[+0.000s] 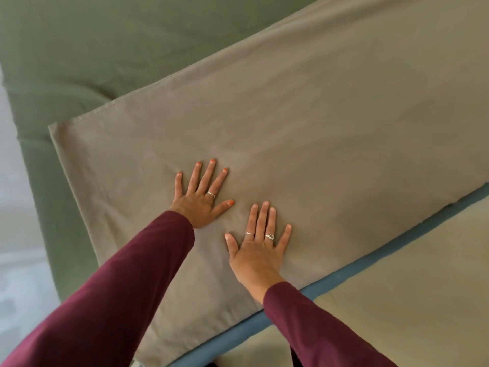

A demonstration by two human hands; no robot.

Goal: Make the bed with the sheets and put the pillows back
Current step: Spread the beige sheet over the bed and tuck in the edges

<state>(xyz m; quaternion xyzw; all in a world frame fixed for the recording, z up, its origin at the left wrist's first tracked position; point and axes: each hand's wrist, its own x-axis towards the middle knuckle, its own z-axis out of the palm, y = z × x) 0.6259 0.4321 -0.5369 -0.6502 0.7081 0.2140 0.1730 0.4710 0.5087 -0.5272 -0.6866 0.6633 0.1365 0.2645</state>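
Left hand and right hand press flat, fingers spread, smoothing the taupe sheet, probably folded, over the green sheet.

A bed covered by a green fitted sheet. A taupe sheet lies flat on it, running diagonally from near left to far right, hemmed edge far.

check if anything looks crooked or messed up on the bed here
Nothing is damaged or spilled. The taupe sheet has soft creases near its corner, where the left hand and right hand press flat. The green sheet beneath shows wrinkles.
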